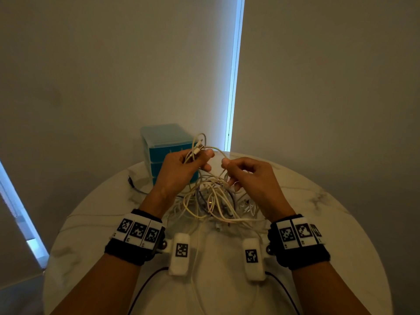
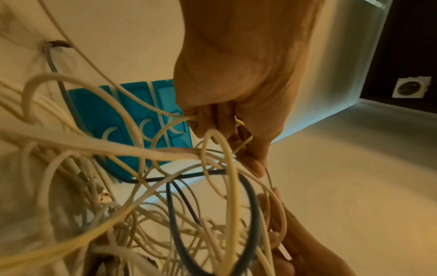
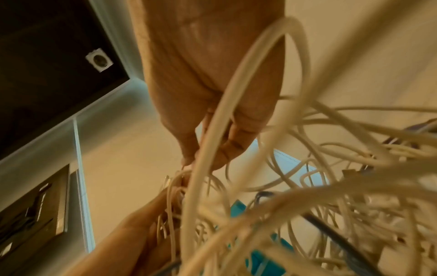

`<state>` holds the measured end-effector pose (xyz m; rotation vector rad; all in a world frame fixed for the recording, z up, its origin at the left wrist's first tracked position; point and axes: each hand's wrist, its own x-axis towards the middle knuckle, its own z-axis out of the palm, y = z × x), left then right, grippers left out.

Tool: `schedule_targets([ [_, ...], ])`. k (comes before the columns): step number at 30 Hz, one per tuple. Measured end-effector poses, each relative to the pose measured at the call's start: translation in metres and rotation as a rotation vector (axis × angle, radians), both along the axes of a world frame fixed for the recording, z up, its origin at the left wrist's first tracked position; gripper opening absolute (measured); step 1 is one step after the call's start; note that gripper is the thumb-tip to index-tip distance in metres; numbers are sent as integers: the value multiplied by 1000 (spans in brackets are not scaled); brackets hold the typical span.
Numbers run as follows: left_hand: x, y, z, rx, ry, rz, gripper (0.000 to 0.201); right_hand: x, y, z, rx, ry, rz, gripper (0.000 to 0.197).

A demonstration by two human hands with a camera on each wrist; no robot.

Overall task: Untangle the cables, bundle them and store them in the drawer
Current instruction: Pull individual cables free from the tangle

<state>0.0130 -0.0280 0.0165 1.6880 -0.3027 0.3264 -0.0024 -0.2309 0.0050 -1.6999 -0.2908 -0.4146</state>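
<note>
A tangle of white and cream cables (image 1: 211,198), with a blue-grey one among them (image 2: 250,214), hangs from both hands over the round marble table (image 1: 95,223). My left hand (image 1: 181,164) grips several cable loops and connector ends, raised in front of the teal drawer unit (image 1: 163,144). My right hand (image 1: 245,173) pinches one thin white cable between thumb and forefinger, just right of the left hand. In the left wrist view the left hand (image 2: 231,121) is curled round the strands. In the right wrist view the right hand (image 3: 210,145) pinches a cable amid the blurred tangle (image 3: 331,205).
The teal drawer unit (image 2: 123,119) stands at the table's far edge against the wall, its drawers closed. A dark cable end (image 1: 133,183) lies on the table to its left. A bright window strip (image 1: 234,73) runs down the wall behind.
</note>
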Motion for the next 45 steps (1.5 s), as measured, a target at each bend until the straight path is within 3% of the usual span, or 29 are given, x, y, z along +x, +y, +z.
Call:
schedule_targets([
  [7, -9, -8, 1, 252, 66, -128, 30, -1, 1, 7, 259, -86, -108, 28],
  [13, -6, -12, -2, 191, 12, -49, 20, -2, 11, 7, 287, -77, -61, 23],
  [18, -1, -10, -7, 70, -88, 45, 13, 3, 14, -4, 185, -27, 35, 23],
  [22, 8, -4, -5, -178, -85, 165, 12, 11, 16, -15, -182, -47, 36, 15],
  [25, 11, -4, -4, -303, -100, 211, 18, 11, 15, -16, -280, -31, 54, 12],
  [29, 9, -9, -4, -323, -130, 154, 19, 8, 14, -12, -209, -23, 31, 21],
  [33, 2, -13, -2, -221, -128, 50, 19, 8, 16, -13, -348, -52, 4, 14],
  [40, 0, -5, -7, 78, 15, -106, 19, 5, 3, -3, -5, -201, -261, 13],
  [43, 0, -5, -8, 155, 19, -144, 14, 1, 0, 4, 264, -188, -295, 16],
  [45, 1, -6, -9, 185, 16, -178, 12, 0, 0, 7, 343, -193, -263, 16],
])
